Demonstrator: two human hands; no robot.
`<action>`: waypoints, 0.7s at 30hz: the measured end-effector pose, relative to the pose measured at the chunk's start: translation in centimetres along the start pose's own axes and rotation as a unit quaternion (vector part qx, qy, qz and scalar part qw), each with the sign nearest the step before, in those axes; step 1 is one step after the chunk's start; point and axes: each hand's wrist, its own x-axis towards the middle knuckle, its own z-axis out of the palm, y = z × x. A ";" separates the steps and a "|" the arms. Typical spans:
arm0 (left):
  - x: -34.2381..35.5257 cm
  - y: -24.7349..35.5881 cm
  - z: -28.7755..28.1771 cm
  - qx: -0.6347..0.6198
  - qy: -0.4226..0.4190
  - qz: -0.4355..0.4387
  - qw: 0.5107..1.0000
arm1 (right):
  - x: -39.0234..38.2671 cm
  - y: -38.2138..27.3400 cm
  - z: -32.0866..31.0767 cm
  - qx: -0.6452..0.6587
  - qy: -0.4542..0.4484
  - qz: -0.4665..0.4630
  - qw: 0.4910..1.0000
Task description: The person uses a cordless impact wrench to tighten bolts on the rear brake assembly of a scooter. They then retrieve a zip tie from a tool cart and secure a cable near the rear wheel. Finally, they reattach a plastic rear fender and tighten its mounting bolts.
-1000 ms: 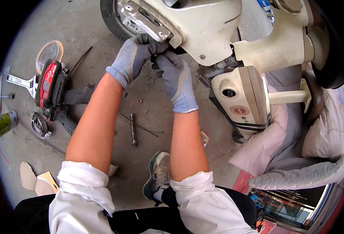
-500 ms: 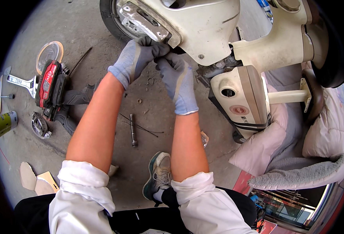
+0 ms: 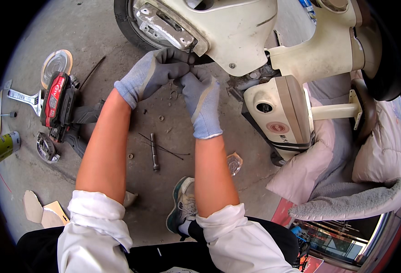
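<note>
We see two hands in gray-and-blue gloves near 12 o'clock, up close to the cream scooter (image 3: 237, 36). The scooter fills the top, from 11 round to 2 o'clock, with its wheel (image 3: 123, 25) at 11. A thin black strip (image 3: 191, 53) sits by its metal plate (image 3: 166, 28), right where the fingers meet.

Our left hand (image 3: 157, 73) has its fingers bent and close together beside the strip. Our right hand (image 3: 200, 95) is just below, its fingers curled in too. The tips are hidden, so we can't tell if either hand pinches the strip.

Near the middle, toward 8 o'clock, a metal rod (image 3: 154, 152) lies by thin black wires (image 3: 171, 152). At 9 to 10 o'clock we see a red and black power tool (image 3: 55, 100), with a silver wrench (image 3: 25, 97) beside it. A puffy pink blanket (image 3: 316, 164) is at 3 to 4 o'clock.
</note>
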 end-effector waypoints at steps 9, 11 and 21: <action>0.0 2.1 0.5 0.116 0.033 -0.036 0.992 | -0.3 -0.2 -0.5 0.000 -0.025 0.002 1.000; 0.0 1.9 1.1 0.151 0.072 -0.026 0.986 | -0.1 0.4 -0.7 0.006 -0.027 0.002 1.000; 0.8 -0.8 2.1 -0.082 0.127 0.022 0.988 | -0.5 2.4 -0.8 0.024 -0.054 0.034 0.998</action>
